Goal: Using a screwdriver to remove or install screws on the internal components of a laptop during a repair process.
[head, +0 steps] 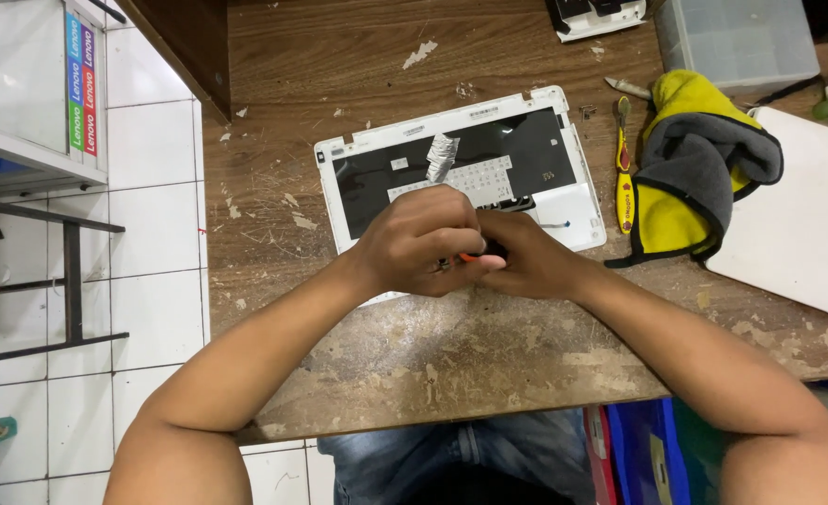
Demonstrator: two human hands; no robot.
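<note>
Worn, paint-flecked wooden counter point(489, 346) stood over white floor tiles point(152, 281). White laptop shell point(461, 168) lay underside-up at counter centre. Left hand point(423, 243) and right hand point(531, 257) met at its near edge, curled round a small orange-tipped tool point(470, 258), mostly hidden. Yellow-grey cloth point(695, 178) lay to the right.

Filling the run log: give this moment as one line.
left hand: on small orange tool | right hand: same tool | beneath: white laptop shell | right: screwdriver, cloth
</note>
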